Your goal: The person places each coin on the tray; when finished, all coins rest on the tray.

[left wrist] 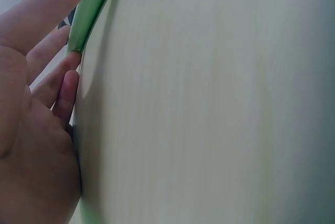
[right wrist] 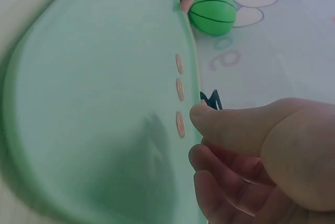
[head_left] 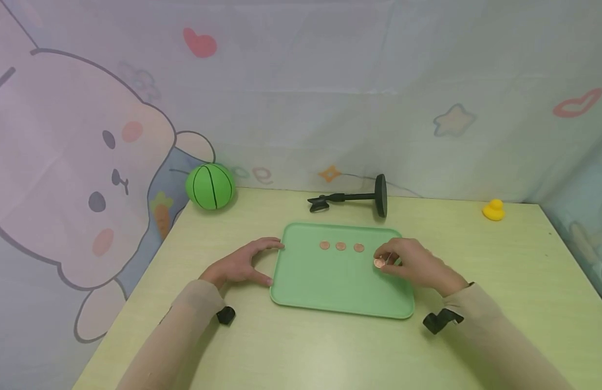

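On the table lies a green tray (head_left: 330,287). A row of three copper-coloured coins, the left coin (head_left: 325,245), the middle coin (head_left: 341,246) and the right coin (head_left: 359,247), lies flat near its far side. My right hand (head_left: 418,265) pinches another copper coin (head_left: 379,262) between thumb and fingers above the tray's right part. In the right wrist view the thumb (right wrist: 235,127) hides that coin. My left hand (head_left: 240,264) touches the tray's left edge with spread, fairly straight fingers. The left wrist view shows its fingers (left wrist: 65,96) against the rim.
Behind the tray lies a black stand (head_left: 354,197) with a round base, tipped on its side. A green ball (head_left: 210,187) with black lines sits at the back left corner. A yellow rubber duck (head_left: 493,210) stands at the back right. A printed cloth (head_left: 301,108) hangs behind the table.
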The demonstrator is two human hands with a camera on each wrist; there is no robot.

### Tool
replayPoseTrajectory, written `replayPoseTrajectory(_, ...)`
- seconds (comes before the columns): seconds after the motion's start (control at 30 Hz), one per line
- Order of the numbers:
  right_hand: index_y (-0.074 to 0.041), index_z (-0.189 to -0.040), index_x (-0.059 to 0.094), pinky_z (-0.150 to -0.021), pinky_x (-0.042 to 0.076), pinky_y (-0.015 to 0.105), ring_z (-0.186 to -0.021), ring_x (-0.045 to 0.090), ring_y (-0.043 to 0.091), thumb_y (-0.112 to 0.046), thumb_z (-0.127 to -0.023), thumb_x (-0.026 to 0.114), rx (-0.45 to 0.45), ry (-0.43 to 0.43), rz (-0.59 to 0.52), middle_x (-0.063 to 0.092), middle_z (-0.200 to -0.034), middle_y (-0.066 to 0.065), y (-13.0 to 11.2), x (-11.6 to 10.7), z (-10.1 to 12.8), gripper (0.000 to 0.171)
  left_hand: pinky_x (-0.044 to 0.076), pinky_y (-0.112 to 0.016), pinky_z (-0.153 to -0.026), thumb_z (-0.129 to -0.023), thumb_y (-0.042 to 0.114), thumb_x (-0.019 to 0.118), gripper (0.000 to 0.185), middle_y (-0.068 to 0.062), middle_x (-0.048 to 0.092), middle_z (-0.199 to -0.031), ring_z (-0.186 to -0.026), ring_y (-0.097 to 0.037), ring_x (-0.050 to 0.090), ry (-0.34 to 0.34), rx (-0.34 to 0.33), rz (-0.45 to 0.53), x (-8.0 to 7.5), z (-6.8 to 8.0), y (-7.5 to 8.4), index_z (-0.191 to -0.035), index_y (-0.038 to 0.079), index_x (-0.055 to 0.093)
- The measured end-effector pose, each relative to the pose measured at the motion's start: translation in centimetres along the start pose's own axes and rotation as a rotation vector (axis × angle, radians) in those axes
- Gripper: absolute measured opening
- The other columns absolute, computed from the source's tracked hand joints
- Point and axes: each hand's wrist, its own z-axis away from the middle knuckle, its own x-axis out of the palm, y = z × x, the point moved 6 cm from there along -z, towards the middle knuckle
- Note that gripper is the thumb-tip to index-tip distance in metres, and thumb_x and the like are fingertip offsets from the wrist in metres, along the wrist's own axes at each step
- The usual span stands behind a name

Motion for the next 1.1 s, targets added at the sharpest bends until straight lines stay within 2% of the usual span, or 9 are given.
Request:
replayPoseTrajectory(0.3, -0.010, -0.104, 0.078, -0.077, 0.061, 0.035, -0.084, 0.070, 0.011, -0.013, -0.099, 0.074, -0.044, -0.030, -0.026, 0.073, -0.097, -0.001, -2.0, 1.7, -2.5, 0.006, 0.014, -0.054, -0.130, -0.075, 0.027, 0.097, 0.088, 0.000, 0.037, -0.167, -0.158, -0.027, 0.024, -0.003, 0.003, -0.011, 0.0, 0.0, 0.2, -0.152, 0.026, 0.054)
replayPoseTrajectory(0.47, -0.009, -0.105, 0.078, -0.081, 0.061, 0.039, -0.084, 0.071, 0.012, -0.012, -0.099, 0.074, -0.073, -0.029, -0.019, 0.075, -0.098, 0.000, -3.0, 2.4, -3.6, 0.008, 0.013, -0.056, -0.130, -0.074, 0.026, 0.098, 0.088, -0.001, 0.036, -0.167, -0.159, -0.029, 0.023, -0.004, 0.003, 0.004, 0.0, 0.0, 0.0, -0.151, 0.026, 0.055)
replayPoseTrajectory(0.67, -0.009, -0.101, 0.079, -0.078, 0.059, 0.034, -0.081, 0.069, 0.010, -0.012, -0.097, 0.076, -0.098, -0.018, 0.011, 0.075, -0.093, -0.001, -3.8, 3.2, -4.9, 0.006, 0.012, -0.058, -0.129, -0.074, 0.025, 0.097, 0.087, -0.003, 0.035, -0.168, -0.159, -0.031, 0.022, -0.001, 0.005, 0.022, 0.1, -0.1, -0.1, -0.151, 0.027, 0.055)
replayPoseTrajectory(0.97, -0.010, -0.097, 0.078, -0.075, 0.057, 0.031, -0.078, 0.065, 0.007, -0.017, -0.098, 0.076, -0.068, -0.023, 0.031, 0.074, -0.089, -0.004, -4.6, 4.8, -6.5, 0.007, 0.012, -0.061, -0.129, -0.075, 0.023, 0.097, 0.087, -0.006, 0.036, -0.168, -0.158, -0.034, 0.023, 0.001, 0.024, 0.030, 0.0, 0.0, 0.2, -0.151, 0.024, 0.055)
replayPoseTrajectory(1.1, -0.010, -0.099, 0.079, -0.075, 0.056, 0.030, -0.078, 0.064, 0.008, -0.014, -0.096, 0.078, -0.041, -0.019, 0.030, 0.074, -0.088, -0.003, -4.8, 5.5, -7.1, 0.005, 0.012, -0.061, -0.129, -0.075, 0.023, 0.097, 0.086, -0.006, 0.035, -0.168, -0.158, -0.034, 0.023, -0.001, 0.023, 0.029, 0.0, 0.0, 0.2, -0.151, 0.024, 0.055)
